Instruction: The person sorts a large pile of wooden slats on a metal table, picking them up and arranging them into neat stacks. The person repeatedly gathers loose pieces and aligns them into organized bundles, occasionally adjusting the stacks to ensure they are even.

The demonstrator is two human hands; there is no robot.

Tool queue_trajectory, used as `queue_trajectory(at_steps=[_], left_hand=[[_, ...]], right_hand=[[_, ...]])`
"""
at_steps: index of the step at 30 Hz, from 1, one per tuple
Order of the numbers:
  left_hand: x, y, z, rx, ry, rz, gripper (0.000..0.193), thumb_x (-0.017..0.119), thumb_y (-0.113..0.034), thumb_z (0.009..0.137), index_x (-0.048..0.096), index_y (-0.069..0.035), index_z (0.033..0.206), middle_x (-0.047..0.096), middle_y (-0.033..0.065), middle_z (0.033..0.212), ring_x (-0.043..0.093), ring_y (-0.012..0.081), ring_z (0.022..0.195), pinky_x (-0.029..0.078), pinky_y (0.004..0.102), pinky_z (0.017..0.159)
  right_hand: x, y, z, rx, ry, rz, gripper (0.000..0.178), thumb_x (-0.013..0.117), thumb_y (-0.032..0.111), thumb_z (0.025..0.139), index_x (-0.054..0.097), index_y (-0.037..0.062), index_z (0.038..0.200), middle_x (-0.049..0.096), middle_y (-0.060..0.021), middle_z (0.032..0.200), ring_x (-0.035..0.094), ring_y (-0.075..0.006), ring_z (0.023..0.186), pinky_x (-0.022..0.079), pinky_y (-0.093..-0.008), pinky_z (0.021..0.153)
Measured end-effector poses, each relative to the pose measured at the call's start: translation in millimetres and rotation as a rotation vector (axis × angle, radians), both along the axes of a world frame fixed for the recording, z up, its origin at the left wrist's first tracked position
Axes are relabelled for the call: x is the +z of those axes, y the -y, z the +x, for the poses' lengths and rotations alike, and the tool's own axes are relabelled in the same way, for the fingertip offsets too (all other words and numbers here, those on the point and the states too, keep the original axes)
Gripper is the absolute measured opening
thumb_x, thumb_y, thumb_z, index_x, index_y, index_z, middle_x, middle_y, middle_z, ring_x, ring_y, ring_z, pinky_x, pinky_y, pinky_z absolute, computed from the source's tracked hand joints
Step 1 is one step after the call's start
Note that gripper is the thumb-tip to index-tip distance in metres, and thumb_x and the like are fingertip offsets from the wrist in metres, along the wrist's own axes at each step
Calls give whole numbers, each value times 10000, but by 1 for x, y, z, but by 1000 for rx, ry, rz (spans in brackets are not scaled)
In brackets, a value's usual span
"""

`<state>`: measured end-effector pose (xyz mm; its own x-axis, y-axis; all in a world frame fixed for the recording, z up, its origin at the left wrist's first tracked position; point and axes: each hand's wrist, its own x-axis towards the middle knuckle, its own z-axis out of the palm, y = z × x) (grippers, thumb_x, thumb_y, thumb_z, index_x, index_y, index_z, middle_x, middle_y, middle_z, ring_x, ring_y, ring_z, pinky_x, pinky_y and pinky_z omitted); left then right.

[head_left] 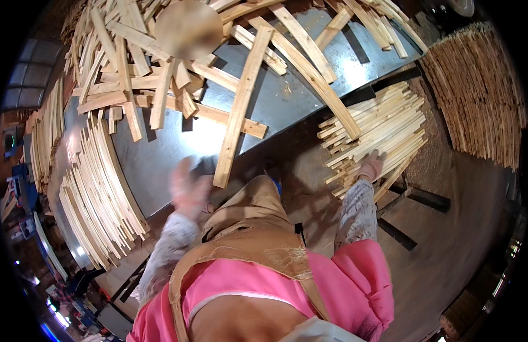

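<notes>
Pale, narrow wooden strips (383,117) slant away rightward under the nearer right hand (371,165), loosely spread. Blurred left hand (190,188): I cannot tell its grip.

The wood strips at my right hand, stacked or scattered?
Stacked: the wood strips lie roughly parallel in one pile, ends uneven, at the right hand.

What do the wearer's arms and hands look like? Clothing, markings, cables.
Both forearms wear long, loose whitish-grey fabric sleeves with a mottled darker pattern, reaching about the wrists. Wider plain pink fabric sleeves cover the upper arms. No cables show on either arm. The right hand shows no clear markings; the left hand is motion-blurred, so its fine detail can't be told.
</notes>
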<state>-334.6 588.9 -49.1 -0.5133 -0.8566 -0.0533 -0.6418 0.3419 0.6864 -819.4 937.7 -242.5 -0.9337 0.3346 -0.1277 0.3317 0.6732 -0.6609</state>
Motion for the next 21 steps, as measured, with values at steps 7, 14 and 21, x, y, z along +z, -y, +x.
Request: queue_trajectory(at_steps=[7, 14, 21], left_hand=[[-14, 1, -84, -119, 397, 116, 768, 729, -194, 877, 450, -87, 1585, 613, 259, 1415, 614, 457, 1278, 515, 510, 1092], [4, -12, 145, 103, 142, 113, 642, 655, -183, 912, 512, -66, 1527, 646, 244, 1364, 660, 432, 1207, 527, 508, 1057], [-104, 5, 320, 341, 563, -474, 412, 572, -201, 1046, 654, -34, 1413, 643, 313, 1370, 613, 463, 1284, 482, 511, 1126]], right_hand=[[149, 162, 37, 1056, -469, 230, 632, 782, 282, 924, 617, 63, 1494, 722, -203, 1325, 674, -400, 1187, 524, -513, 1069], [169, 235, 53, 1079, -160, 739, 589, 713, 295, 933, 534, 217, 1489, 670, -175, 1245, 676, -409, 1131, 546, -574, 928], [202, 189, 218, 1033, 251, -115, 362, 526, 230, 1044, 670, -57, 1211, 729, -144, 923, 682, -225, 790, 553, -380, 728]])
